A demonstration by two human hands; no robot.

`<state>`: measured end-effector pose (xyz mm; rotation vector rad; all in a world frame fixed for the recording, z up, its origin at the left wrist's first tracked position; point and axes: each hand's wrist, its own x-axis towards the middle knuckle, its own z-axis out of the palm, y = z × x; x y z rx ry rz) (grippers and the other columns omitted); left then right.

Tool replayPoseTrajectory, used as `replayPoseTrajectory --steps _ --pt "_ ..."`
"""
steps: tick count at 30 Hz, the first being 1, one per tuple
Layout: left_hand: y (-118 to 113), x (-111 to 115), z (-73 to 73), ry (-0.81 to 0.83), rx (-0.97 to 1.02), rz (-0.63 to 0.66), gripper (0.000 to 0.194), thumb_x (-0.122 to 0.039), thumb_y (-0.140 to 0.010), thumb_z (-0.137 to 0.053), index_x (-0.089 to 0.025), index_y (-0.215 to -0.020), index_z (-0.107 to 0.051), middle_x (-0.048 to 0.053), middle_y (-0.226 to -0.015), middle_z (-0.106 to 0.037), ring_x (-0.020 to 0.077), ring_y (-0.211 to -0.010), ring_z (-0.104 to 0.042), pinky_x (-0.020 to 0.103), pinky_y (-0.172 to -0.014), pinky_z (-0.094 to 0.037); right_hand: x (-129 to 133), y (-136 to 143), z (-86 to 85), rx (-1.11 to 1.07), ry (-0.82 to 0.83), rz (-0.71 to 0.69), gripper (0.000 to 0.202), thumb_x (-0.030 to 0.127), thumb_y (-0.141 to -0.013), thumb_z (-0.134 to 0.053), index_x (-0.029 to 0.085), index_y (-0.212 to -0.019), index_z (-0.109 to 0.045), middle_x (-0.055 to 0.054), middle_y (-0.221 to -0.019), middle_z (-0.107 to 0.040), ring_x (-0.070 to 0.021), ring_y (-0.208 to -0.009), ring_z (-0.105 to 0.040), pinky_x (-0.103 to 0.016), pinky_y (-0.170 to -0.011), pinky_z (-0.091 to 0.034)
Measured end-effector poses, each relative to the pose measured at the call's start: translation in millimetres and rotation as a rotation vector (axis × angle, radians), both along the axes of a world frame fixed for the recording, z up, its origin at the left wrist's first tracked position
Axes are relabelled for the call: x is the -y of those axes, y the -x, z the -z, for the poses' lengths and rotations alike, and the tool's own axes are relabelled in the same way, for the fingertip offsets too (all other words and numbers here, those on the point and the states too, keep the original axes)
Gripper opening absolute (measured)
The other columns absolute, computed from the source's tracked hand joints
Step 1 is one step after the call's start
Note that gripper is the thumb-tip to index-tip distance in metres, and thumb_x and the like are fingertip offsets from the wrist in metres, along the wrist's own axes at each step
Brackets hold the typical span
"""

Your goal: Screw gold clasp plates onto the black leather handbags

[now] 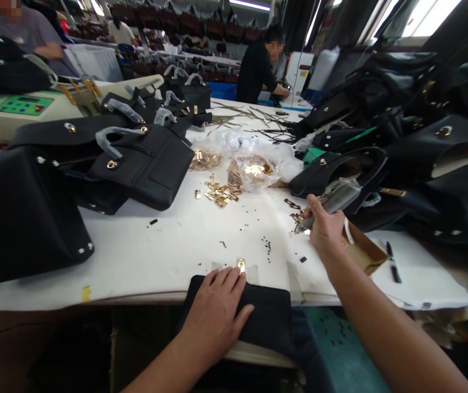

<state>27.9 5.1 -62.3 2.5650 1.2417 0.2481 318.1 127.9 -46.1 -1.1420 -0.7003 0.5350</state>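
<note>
The left hand (215, 305) lies flat on a smooth black leather bag piece (270, 314) at the near edge of the white-covered worktop (127, 256), its fingers nearly together and its thumb spread away. Just beside the fingertips, at the piece's far edge, sits a small rectangular gold metal plate (241, 264). The right hand (326, 226) has its fingers wrapped around a grey cylindrical handheld tool (338, 194), held tilted, nose down and leftward, near some loose gold fittings; whether the nose touches them cannot be told. An open brown cardboard box (367, 251) is beside this hand, with a slim black pen (393, 262) to its right. Tiny black screws (267, 246) dot the worktop between the hands, short of a heap of gold rectangular plates (220, 194).
</note>
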Motion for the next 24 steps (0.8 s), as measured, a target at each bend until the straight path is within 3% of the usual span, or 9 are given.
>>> replayPoseTrajectory --steps 11,18,24 --pt "-1 -1 1.0 -0.014 0.014 0.001 0.047 -0.046 -0.098 -0.056 -0.022 -0.138 -0.058 0.009 -0.142 -0.061 0.0289 -0.129 -0.053 0.048 -0.112 -0.038 -3 2 4.5 0.009 0.04 -0.005 0.04 0.043 -0.066 -0.09 0.017 -0.073 -0.06 0.005 -0.051 -0.055 -0.0109 -0.041 -0.049 -0.023 -0.039 -0.045" --pt "-1 0 -0.4 0.002 0.012 0.001 0.048 -0.045 -0.098 -0.056 -0.02 -0.139 -0.057 0.008 -0.142 -0.061 0.0296 -0.127 -0.053 0.049 -0.111 -0.037 -1 11 -11.2 0.015 0.005 -0.036 0.039 0.043 -0.067 -0.09 0.018 -0.072 -0.061 0.006 -0.052 -0.053 -0.011 -0.042 -0.049 -0.024 -0.039 -0.044" --pt "-3 -2 -5.2 0.015 -0.002 0.002 0.043 -0.044 -0.102 -0.051 -0.018 -0.136 -0.058 0.009 -0.142 -0.06 0.0286 -0.127 -0.053 0.048 -0.108 -0.039 31 54 -35.0 -0.136 0.125 -0.35 0.04 0.043 -0.07 -0.089 0.018 -0.069 -0.057 0.005 -0.056 -0.051 -0.0096 -0.046 -0.048 -0.023 -0.045 -0.046"
